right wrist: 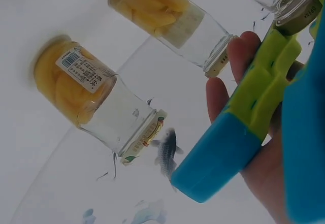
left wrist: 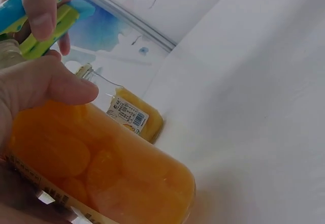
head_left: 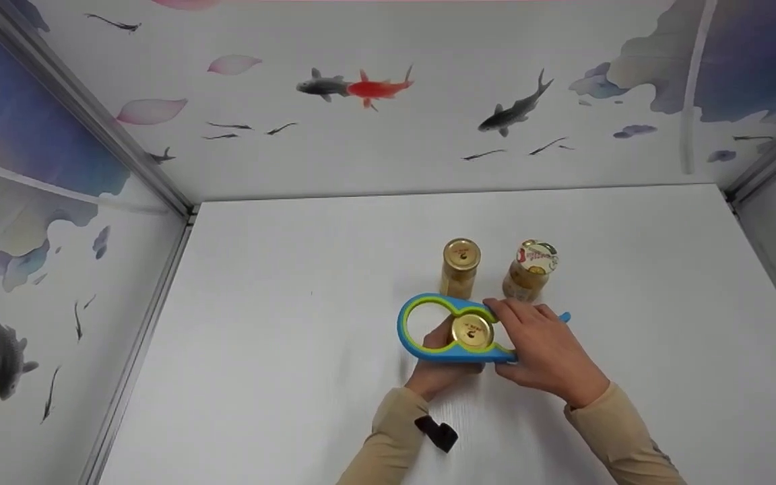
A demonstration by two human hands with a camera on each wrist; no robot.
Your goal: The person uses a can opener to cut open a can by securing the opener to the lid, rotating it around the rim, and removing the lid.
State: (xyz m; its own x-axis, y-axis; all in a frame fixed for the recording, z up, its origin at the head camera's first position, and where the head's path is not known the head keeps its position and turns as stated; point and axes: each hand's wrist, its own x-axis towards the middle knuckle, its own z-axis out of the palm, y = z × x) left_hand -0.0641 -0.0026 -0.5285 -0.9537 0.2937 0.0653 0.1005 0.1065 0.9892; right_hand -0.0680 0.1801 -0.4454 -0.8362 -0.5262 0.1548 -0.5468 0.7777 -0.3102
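My left hand [head_left: 436, 377] grips a glass jar of orange fruit pieces [left wrist: 127, 176], its thumb across the glass in the left wrist view. The gold lid [head_left: 473, 331] of that jar sits inside a blue and green jar opener [head_left: 403, 330], between its scalloped green inner edges. With the right hand [head_left: 546, 347], fingers and thumb hold the opener's two arms from the right side. In the right wrist view the opener [right wrist: 218, 155] lies against the rim of the lid. The left fingers are partly hidden under the opener in the head view.
Beyond the hands stand two more glass jars of yellow fruit: one gold-lidded jar [head_left: 460, 269] and one jar with a printed lid [head_left: 528, 271]. They stand on a white table [head_left: 260, 323], bounded by walls with painted fish. A black piece [head_left: 437, 433] sits at the left sleeve.
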